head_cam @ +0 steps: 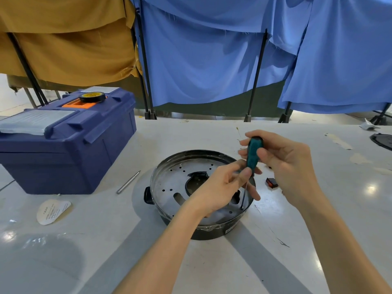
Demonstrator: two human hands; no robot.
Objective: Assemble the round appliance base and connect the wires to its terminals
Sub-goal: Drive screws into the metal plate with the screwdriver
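The right hand [284,160] has its grip clamped round the green handle of the screwdriver [253,153], and the left hand [220,187] pinches the handle's lower end to steady it. The thin shaft runs down, slightly tilted, to a spot just inside the near right rim of the round base [180,179] on the table [191,132]. With that tilt the tip could slip out sideways, scratching the plate or jabbing the left fingers.

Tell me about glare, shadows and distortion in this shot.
Head view: glare spots shine on the white table, grey arm shadows cross it near the round base, the wide-angle lens slants the curtain poles, and the left hand, right hand and screwdriver look fairly sharp.
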